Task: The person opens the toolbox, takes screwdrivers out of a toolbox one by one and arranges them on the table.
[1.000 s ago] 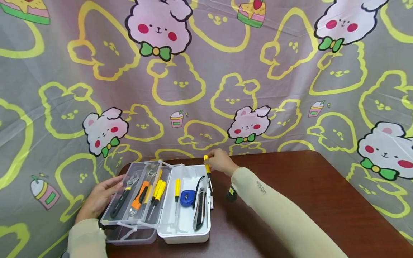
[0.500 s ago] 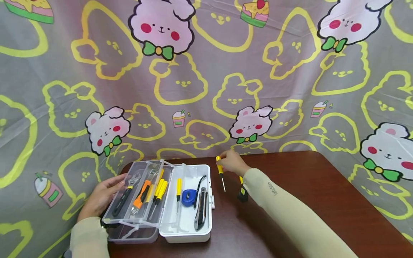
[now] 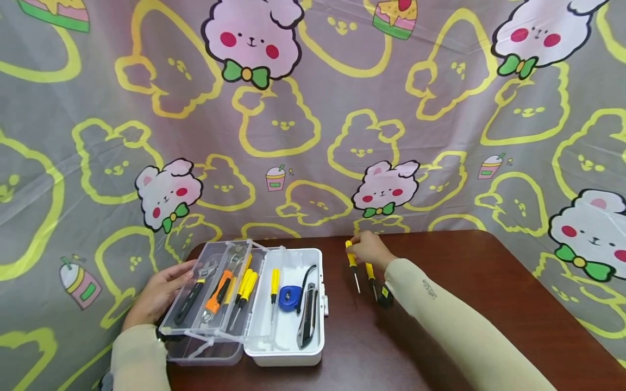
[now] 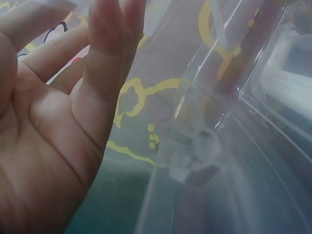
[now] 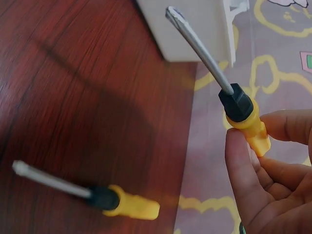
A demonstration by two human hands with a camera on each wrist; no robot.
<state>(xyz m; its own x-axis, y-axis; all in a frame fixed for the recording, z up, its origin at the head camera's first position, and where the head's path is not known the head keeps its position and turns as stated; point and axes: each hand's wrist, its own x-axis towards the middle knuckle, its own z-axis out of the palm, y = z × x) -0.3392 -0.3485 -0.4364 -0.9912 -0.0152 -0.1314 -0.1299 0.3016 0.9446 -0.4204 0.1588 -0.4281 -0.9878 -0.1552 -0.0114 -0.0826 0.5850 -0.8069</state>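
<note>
My right hand [image 3: 374, 251] pinches a yellow-handled screwdriver [image 3: 352, 262] by its handle, shaft pointing down, over the table right of the toolbox [image 3: 288, 359]. In the right wrist view, thumb and fingertips hold the handle end of this screwdriver [image 5: 243, 109]. A second yellow screwdriver [image 5: 131, 204] lies on the table below it. At the left, my left hand [image 3: 158, 293] rests against the raised clear tray [image 3: 168, 326] of the toolbox, fingers mostly straight in the left wrist view. In the tray are an adjustable wrench [image 3: 191, 301], an orange-handled tool [image 3: 217, 293] and several yellow screwdrivers.
The white toolbox base holds a blue tape measure [image 3: 289, 298], a utility knife [image 3: 308, 320] and a slim yellow screwdriver [image 3: 275, 285]. A black tape measure [image 3: 385, 297] sits near my right sleeve. A patterned curtain [image 3: 313, 136] hangs behind the brown table [image 3: 459, 271].
My right hand has carried the screwdriver rightward, from the toolbox's right rim to beside the screwdriver on the table. The left hand stays at the clear tray.
</note>
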